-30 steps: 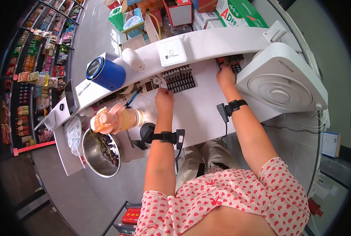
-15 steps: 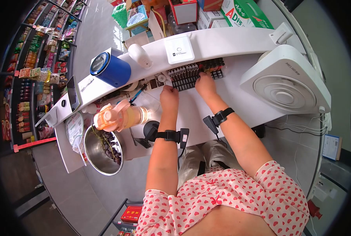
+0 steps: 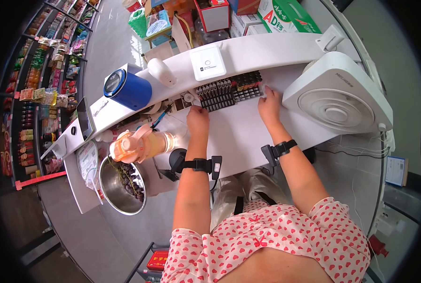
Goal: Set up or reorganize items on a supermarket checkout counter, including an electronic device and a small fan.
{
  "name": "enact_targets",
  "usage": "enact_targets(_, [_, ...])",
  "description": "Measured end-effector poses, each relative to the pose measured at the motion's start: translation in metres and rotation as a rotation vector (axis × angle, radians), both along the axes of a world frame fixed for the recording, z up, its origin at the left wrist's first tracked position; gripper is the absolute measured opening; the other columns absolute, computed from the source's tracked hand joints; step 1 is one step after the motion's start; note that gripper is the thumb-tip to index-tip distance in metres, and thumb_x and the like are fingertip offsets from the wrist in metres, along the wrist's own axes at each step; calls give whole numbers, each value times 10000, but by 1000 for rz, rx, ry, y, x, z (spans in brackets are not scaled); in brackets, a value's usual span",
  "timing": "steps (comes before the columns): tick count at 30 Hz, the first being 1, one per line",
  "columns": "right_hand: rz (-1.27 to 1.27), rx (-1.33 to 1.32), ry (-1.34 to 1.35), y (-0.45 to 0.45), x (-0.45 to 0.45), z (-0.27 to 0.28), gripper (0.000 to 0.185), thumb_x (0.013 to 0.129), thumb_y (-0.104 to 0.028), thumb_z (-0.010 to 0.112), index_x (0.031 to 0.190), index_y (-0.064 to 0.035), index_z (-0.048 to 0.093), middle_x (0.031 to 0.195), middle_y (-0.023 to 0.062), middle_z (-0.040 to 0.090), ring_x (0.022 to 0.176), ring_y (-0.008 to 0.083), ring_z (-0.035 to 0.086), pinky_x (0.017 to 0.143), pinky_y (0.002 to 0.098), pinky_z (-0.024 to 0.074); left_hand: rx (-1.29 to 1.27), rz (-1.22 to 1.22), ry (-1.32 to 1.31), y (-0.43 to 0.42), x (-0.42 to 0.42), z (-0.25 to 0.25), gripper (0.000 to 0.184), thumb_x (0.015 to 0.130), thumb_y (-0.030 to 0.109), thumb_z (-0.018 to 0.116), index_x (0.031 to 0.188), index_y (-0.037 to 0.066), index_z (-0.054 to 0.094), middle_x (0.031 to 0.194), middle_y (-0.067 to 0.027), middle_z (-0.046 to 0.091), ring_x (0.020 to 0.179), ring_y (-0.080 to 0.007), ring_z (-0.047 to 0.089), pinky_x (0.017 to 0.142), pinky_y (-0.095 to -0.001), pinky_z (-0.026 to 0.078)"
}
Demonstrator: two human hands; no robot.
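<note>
Two dark racks of small upright tubes, like lipsticks, stand side by side on the white counter. Grey-black tubes and dark compartments fill the left rack [image 3: 215, 98]; the right rack [image 3: 247, 86] has dark red and black tubes. My left hand [image 3: 198, 118] is closed at the near left corner of the left rack; its fingertips are mostly hidden, so what they grip is unclear. Just beyond the right rack's right end is my right hand [image 3: 269, 104], thumb and fingers somewhat apart, with nothing visible held. Each wrist wears a black strap.
A white box fan [image 3: 337, 94] stands at the right. At the left are a peach-topped bottle [image 3: 142, 144], a steel bowl [image 3: 107, 191] with grapes [image 3: 134, 181], and a blue canister [image 3: 137, 92]. A white square device [image 3: 207, 63] sits on the raised ledge.
My right hand has moved right, from between the racks to the right rack's outer end, and its fingers have loosened. My left hand remains near the left rack's corner. The view has shifted slightly.
</note>
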State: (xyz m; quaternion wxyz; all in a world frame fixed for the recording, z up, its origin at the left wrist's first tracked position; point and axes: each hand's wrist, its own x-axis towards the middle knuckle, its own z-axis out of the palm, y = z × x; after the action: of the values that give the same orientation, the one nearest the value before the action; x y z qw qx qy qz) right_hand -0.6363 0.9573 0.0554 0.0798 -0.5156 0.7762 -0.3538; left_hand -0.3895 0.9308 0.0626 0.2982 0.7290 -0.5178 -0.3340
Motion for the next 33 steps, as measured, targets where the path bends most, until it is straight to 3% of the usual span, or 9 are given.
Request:
enact_targets(4, [-15, 119, -200, -11, 0, -8, 424, 805, -27, 541, 1225, 30, 537, 1061, 204, 564, 936, 360, 580, 809, 413, 485, -47, -42, -22, -3, 2, -7, 144, 821, 125, 557, 847, -8, 606, 613, -130, 644, 522, -217, 656, 506, -326, 516])
enact_targets(14, [102, 48, -333, 19, -7, 9, 431, 830, -46, 552, 1255, 16, 519, 1122, 187, 569, 978, 313, 595, 829, 376, 496, -39, -2, 39, -5, 9, -20, 181, 855, 165, 571, 885, -12, 590, 609, -117, 619, 455, -202, 607, 435, -335, 478])
enact_targets(18, [359, -66, -404, 99, -27, 73, 355, 853, 2, 562, 1207, -9, 561, 1052, 125, 614, 929, 236, 612, 797, 312, 499, -221, -123, -161, 28, -14, 17, 225, 890, 232, 608, 890, 8, 588, 660, -140, 621, 577, -242, 619, 575, -359, 492])
enact_targets(21, [427, -77, -381, 165, -74, 106, 247, 863, 38, 531, 1092, -4, 614, 959, 103, 636, 884, 218, 621, 766, 293, 496, -4, -358, 219, 54, -63, 61, 229, 928, 245, 581, 934, 16, 572, 735, -82, 624, 644, -143, 602, 588, -270, 488])
enact_targets(22, [328, -104, -399, 187, -92, 111, 208, 861, 44, 530, 1044, 1, 619, 930, 100, 632, 860, 202, 615, 750, 284, 492, -11, -399, 425, 61, -83, 61, 208, 942, 230, 562, 958, 23, 566, 769, -62, 631, 644, -139, 597, 589, -277, 489])
enact_targets(25, [-34, -304, -310, 233, -151, 119, 96, 854, 63, 509, 873, 2, 581, 844, 68, 573, 750, 153, 554, 705, 257, 462, 48, -515, 612, 70, -142, 98, 309, 962, 249, 539, 1181, 31, 532, 1013, -83, 621, 872, -159, 605, 743, -290, 493])
enact_targets(28, [-411, -419, -478, 260, -221, 89, 287, 815, 45, 515, 1092, -24, 546, 1039, 78, 561, 923, 161, 540, 838, 272, 439, -54, -578, 664, 56, -186, 106, 463, 990, 316, 474, 1363, 50, 407, 1274, -109, 506, 1144, -193, 499, 935, -332, 418])
enact_targets(32, [-350, -341, -731, 243, -255, 87, 686, 735, 62, 499, 1401, -32, 367, 1278, 131, 500, 1175, 224, 466, 981, 316, 394, -112, -555, 865, 43, -230, 128, 603, 1011, 439, 352, 1482, 81, 240, 1506, -109, 283, 1381, -235, 271, 1110, -371, 241])
enact_targets(33, [-300, -366, -808, 232, -254, 82, 694, 742, 54, 495, 1413, -21, 337, 1305, 131, 487, 1190, 239, 470, 991, 317, 391, -84, -558, 846, 36, -236, 122, 635, 1009, 491, 286, 1495, 90, 200, 1540, -94, 217, 1414, -227, 206, 1132, -375, 190])
